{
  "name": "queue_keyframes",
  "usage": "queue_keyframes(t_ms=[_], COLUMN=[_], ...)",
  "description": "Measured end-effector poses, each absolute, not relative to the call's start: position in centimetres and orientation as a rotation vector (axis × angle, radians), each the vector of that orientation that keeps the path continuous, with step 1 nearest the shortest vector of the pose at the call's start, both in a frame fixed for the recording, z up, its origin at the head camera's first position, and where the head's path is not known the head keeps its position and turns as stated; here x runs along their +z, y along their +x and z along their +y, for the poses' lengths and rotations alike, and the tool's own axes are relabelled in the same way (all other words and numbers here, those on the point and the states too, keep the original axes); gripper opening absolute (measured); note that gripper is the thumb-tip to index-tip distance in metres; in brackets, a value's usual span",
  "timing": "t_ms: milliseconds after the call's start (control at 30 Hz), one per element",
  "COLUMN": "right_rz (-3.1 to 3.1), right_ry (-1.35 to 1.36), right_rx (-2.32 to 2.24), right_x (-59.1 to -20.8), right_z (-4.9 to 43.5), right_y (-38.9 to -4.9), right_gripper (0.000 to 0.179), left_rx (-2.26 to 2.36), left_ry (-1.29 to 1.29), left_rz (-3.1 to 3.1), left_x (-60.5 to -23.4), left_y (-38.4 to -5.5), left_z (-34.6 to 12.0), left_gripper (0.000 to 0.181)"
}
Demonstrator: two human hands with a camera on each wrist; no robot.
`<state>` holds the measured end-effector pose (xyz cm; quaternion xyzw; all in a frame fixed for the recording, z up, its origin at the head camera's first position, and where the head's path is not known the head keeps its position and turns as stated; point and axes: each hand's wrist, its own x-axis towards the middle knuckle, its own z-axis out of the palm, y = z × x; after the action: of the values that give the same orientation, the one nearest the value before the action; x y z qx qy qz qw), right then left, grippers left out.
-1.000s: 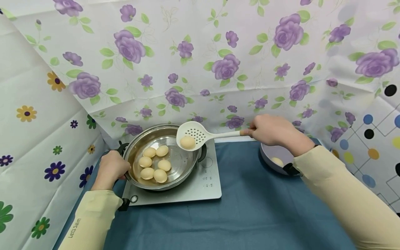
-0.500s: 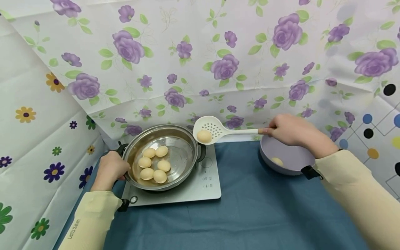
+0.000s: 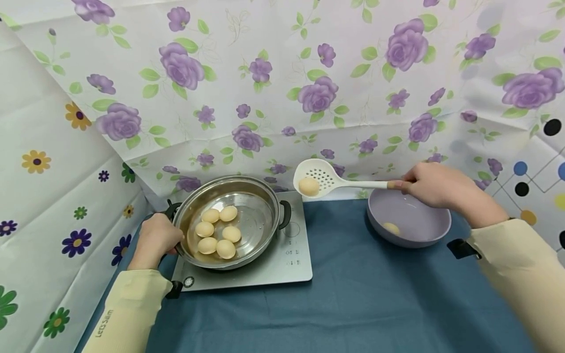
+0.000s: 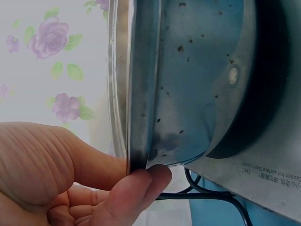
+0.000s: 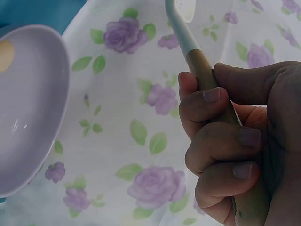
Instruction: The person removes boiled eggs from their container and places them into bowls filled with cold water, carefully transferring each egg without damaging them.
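Observation:
My right hand (image 3: 437, 185) grips the wooden handle of a white slotted spoon (image 3: 328, 177), fingers curled round it in the right wrist view. One egg (image 3: 309, 187) lies in the spoon's bowl, held up between pan and bowl. With my left hand (image 3: 159, 238) I pinch the rim of a steel pan (image 3: 256, 235), thumb and fingers at its edge in the left wrist view (image 4: 141, 160). Several eggs (image 3: 226, 248) sit in shallow water at the pan's left. A purple bowl (image 3: 408, 220) under my right hand has one egg (image 3: 391, 228) inside.
The pan stands on a silver induction cooker (image 3: 291, 269) on a blue cloth (image 3: 353, 309). A black power cord (image 4: 211, 194) runs beside the cooker. Flowered sheets (image 3: 265, 63) hang close behind and at the left, and a dotted sheet (image 3: 538, 186) at the right.
My right hand has carried the slotted spoon and its egg rightward, from over the pan's right rim toward the purple bowl. The left hand stays at the pan's rim.

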<state>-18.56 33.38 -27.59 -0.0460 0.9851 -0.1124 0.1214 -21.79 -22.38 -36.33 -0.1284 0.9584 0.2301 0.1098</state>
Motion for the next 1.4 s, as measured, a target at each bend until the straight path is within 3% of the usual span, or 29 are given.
queue_keyframes(t_ms=[333, 633, 1033, 1400], right_rz=[2.913, 2.885, 2.87, 2.899], right_ry=[-0.09, -0.02, 0.031, 0.122], right_rx=[-0.348, -0.379, -0.331, -0.348], right_x=[-27.7, -28.0, -28.9, -30.7], right_z=[35.9, 38.1, 41.4, 44.2], right_y=[-17.7, -17.1, -16.7, -15.6], right_gripper=[0.043, 0.064, 0.074, 0.07], left_rx=[0.68, 0.672, 0.67, 0.668], left_ry=[-0.383, -0.38, -0.366, -0.378], left_rz=[2.806, 2.803, 2.82, 2.807], left_x=[-36.1, -35.8, -35.8, -35.8], left_y=[-21.9, -21.9, -21.9, -21.9], left_z=[-22.3, -22.2, -22.2, -22.3], left_gripper=[0.018, 0.019, 0.019, 0.018])
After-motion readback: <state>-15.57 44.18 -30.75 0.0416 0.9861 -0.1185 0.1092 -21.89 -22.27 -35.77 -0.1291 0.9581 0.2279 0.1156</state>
